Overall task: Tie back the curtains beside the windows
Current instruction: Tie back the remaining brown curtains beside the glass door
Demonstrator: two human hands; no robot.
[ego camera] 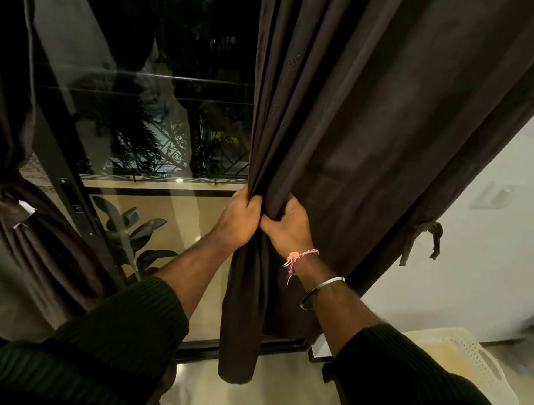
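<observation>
Dark window glass (170, 116) fills the upper centre of the frame, with night foliage and a railing visible beyond it and a large-leaved potted plant (137, 234) at lower centre-left. Right of centre hangs the dark brown curtain (375, 130), spreading from the top edge down toward the pale floor (245, 400). Left hand (240, 222) and right hand (289, 229) meet at mid-frame, each with fingers curled tightly round the curtain's inner edge, bunching the fabric into a narrow column that falls between the forearms to just above the floor. A fabric tie-back strip (424, 241) dangles from the curtain's right edge, apart from both hands, against the white wall (493, 249). The right wrist bears a pink thread band (299, 258) and a metal bangle (319, 291). At far left, a second curtain (12, 159) is gathered at mid-height. A white perforated plastic basket (469, 365) sits at lower right.
</observation>
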